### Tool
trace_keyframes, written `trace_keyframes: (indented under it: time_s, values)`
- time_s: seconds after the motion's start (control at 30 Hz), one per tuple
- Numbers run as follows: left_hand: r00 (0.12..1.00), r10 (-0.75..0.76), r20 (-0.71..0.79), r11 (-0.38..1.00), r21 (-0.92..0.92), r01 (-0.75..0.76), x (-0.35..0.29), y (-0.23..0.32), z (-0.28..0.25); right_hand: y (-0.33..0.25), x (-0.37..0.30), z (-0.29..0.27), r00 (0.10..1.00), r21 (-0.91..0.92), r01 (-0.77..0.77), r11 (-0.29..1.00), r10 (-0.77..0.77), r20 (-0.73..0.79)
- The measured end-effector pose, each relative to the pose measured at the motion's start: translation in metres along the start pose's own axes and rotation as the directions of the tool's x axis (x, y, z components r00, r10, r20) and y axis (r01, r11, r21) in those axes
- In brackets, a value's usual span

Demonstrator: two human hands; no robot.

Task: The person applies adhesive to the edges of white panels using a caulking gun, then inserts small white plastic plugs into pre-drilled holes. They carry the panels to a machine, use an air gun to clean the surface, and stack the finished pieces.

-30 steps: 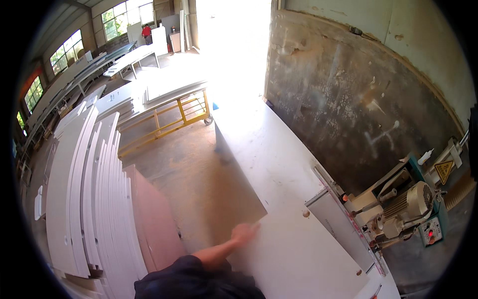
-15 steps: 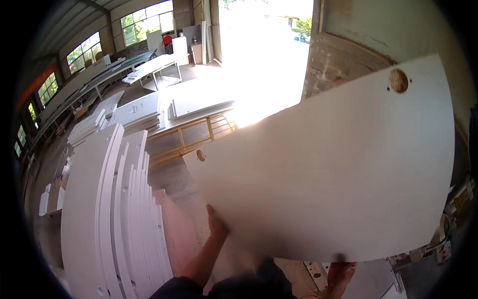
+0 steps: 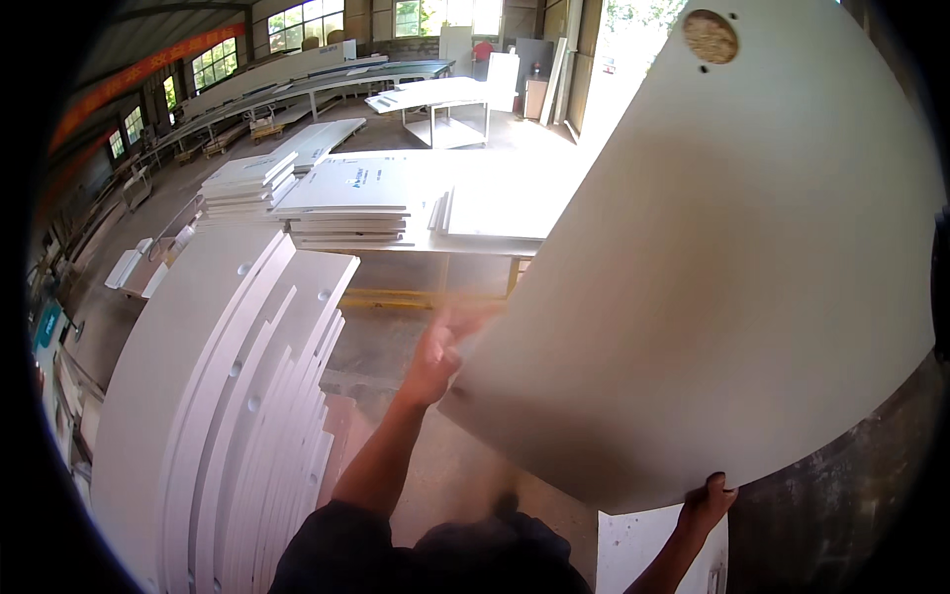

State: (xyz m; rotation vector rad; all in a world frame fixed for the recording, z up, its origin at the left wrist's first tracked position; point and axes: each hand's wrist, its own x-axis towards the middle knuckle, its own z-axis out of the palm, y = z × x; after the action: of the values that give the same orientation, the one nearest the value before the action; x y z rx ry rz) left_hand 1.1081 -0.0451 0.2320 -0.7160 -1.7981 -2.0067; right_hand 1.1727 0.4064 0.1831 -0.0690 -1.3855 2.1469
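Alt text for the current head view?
A person's right hand grips the lower edge of a large white panel with a round brown recess; the blurred left hand is at its left edge. Long white boards stand at left.

Red banner [image 3: 148,77] | paned window [image 3: 447,14] (greenery outside) | white table [image 3: 447,135] | brown cabinet [image 3: 535,99]
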Motion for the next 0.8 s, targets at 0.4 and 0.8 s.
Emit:
trace_keyframes:
  time_s: [0.4,0.8]
  values:
    - [0.798,-0.402,-0.448,0.893,0.001,0.450,0.110,-0.284,-0.099,0.063,0.274,0.266,0.885,-0.673,0.345,0.655,0.011,0.465]
    - [0.322,-0.940,-0.116,0.282,-0.797,0.535,0.202,-0.510,-0.143,0.356,0.510,0.552,0.626,-0.738,0.631,0.239,0.405,0.667]
